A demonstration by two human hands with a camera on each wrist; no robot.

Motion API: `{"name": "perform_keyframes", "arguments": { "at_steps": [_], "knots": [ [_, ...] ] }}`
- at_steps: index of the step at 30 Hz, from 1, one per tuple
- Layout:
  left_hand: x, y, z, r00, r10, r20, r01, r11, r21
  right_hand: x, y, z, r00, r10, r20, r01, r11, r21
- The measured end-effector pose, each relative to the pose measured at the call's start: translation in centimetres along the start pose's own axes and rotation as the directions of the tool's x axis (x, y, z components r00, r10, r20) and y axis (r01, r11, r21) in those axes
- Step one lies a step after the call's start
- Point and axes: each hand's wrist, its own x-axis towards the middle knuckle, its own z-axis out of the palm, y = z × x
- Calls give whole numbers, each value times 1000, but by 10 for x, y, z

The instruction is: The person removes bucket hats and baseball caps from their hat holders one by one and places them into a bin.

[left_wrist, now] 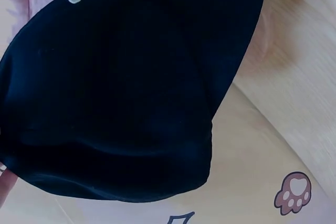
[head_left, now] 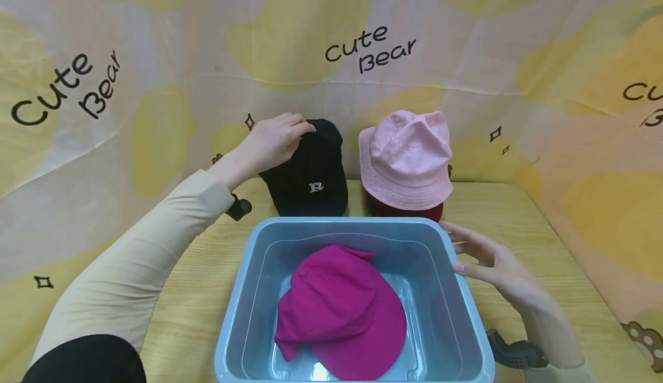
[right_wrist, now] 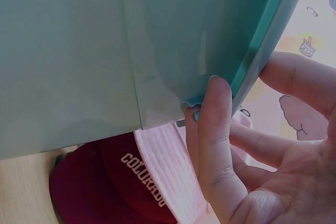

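Room flanks the magenta cap (head_left: 344,308); right hand (head_left: 487,257) grips the tub rim (head_left: 472,314), left hand (head_left: 278,138) apparently pinches the black cap (head_left: 322,164).

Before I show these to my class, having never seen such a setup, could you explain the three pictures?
There is no machine here, just someone's bare left hand and right hand. The wide picture is taken from the head, looking forward and down; the two close ones, from the left and right wrist. On the pale wood-grain table sits a light blue rectangular plastic tub with a magenta cloth cap inside. Behind it are a black cap with a white R and a pale pink cloth bucket hat resting on a dark red cap. The left hand holds the black cap near its top; the right hand grips the tub's rim.
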Motion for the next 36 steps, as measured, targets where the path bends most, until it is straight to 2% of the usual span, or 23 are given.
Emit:
{"name": "perform_keyframes", "arguments": {
  "at_steps": [13,22,36],
  "knots": [
    [16,-5,-9,998,-58,-10,57,998,-29,-1,1,-1,1000,26,-5,-26,1000,-10],
    [20,-8,-13,997,-72,-42,70,997,-39,-1,1,0,999,36,-17,-36,999,-19],
    [28,0,-31,994,-77,-82,72,995,-65,-1,2,-1,1000,29,-5,-29,1000,-6]
  ]
}}
